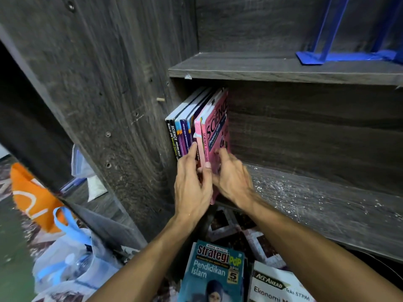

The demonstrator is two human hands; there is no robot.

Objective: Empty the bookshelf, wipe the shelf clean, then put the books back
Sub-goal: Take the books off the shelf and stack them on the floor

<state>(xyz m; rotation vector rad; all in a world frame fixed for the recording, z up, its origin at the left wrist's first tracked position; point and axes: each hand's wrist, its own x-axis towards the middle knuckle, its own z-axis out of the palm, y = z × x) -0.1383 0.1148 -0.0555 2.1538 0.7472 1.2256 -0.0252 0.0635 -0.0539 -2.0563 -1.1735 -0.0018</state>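
Bookshelf, lower compartment: my right hand [233, 179] grasps the pink book [218, 127], fingers curled onto its cover. My left hand [192, 184] lies released, with fingers nearly straight against the spines of the other books [181, 131]. The pink book stands last in a short row that leans at the far left of the shelf [316, 203], its lower corner at the front edge. The board to its right is flecked with white specks. A blue bookend [316, 55] sits on the shelf above. On the floor below lie a teal book [213, 271] and a white book [277, 288] side by side. An orange bag [32, 197] and a plastic bag [72, 262] sit to the left.
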